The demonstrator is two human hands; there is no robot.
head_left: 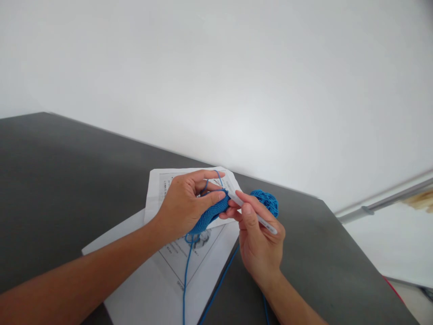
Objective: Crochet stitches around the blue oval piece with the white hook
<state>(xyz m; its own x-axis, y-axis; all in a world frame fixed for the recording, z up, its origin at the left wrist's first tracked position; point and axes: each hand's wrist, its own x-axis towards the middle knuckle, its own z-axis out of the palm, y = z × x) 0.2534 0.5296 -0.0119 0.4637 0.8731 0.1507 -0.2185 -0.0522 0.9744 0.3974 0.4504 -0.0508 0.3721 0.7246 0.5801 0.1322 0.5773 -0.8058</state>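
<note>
My left hand is closed on a blue crocheted piece, pinching it between thumb and fingers, with blue yarn looped over the forefinger. My right hand is closed on a white crochet hook whose tip meets the edge of the piece. Both hands hover just above printed paper sheets on a dark grey table. A ball of blue yarn lies behind my right hand, and blue strands trail down toward me.
A white wall rises behind the table. The table's right edge runs diagonally, and beyond it are a white floor and a grey bar.
</note>
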